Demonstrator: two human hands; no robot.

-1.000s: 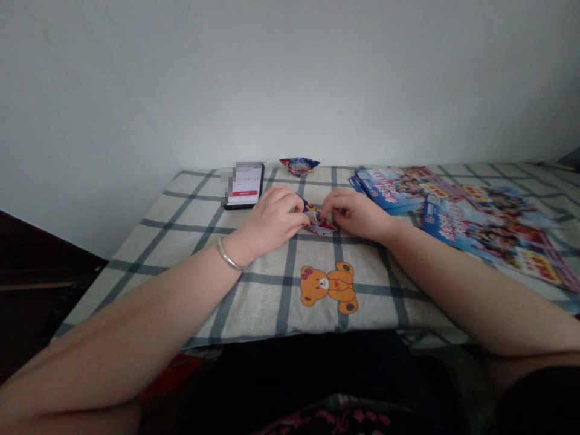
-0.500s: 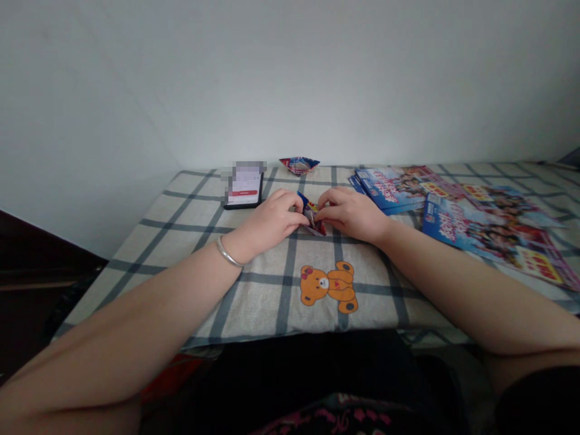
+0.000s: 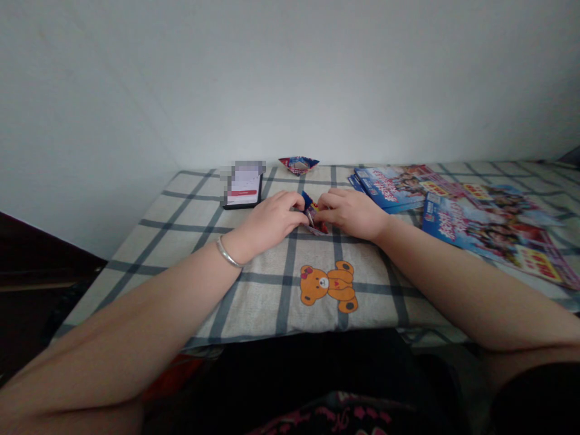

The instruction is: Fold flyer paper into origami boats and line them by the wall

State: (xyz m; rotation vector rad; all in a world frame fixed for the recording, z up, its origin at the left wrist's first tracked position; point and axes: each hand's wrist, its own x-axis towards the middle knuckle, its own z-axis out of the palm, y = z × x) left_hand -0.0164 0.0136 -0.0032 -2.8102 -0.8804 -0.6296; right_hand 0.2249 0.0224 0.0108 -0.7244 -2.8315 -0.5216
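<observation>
A small folded paper piece (image 3: pixel 317 227), printed in blue and red, lies on the checked tablecloth between my hands. My left hand (image 3: pixel 278 212) pinches its left side with thumb and fingertips. On the other side, my right hand (image 3: pixel 351 212) is closed on its right edge, and those fingers cover part of it. Behind them, close to the wall, stands a finished-looking folded paper boat (image 3: pixel 299 164) in the same print, apart from both hands.
A phone (image 3: pixel 243 187) with a lit screen leans to the left of my hands. Several printed flyers (image 3: pixel 480 232) lie on the right, some overlapping. The checked tablecloth (image 3: pixel 254 302) bears a bear picture (image 3: pixel 328 287) near the front edge. A wall rises behind.
Both hands stay in nearly the same place. The paper between them has turned slightly and its blue tip has shifted a little to the right.
</observation>
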